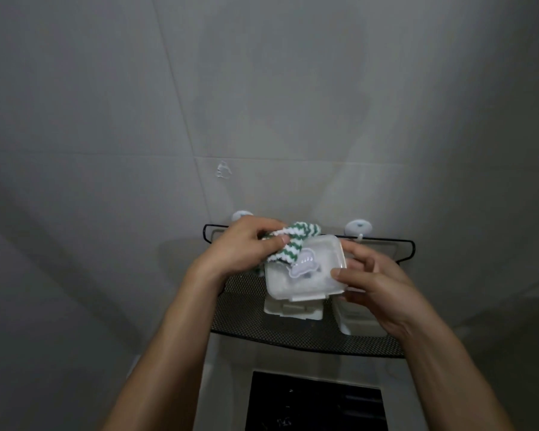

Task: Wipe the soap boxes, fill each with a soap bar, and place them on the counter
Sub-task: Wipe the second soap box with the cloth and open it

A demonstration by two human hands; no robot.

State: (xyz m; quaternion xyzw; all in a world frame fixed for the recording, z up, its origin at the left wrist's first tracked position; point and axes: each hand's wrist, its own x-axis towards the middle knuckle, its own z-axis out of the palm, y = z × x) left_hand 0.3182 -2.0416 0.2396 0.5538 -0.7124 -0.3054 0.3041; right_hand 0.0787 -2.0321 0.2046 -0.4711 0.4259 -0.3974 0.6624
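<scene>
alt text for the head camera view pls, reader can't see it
A person's right hand holds a white soap box while the left hand rubs it with a green-and-white striped cloth. Below sits a black mesh wall shelf holding more white boxes.

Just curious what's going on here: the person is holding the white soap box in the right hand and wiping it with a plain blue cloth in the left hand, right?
Almost. The cloth is not plain blue: the head view shows it green-and-white striped. The rest holds: the right hand holds the white soap box while the left hand grips the cloth against it.
</scene>
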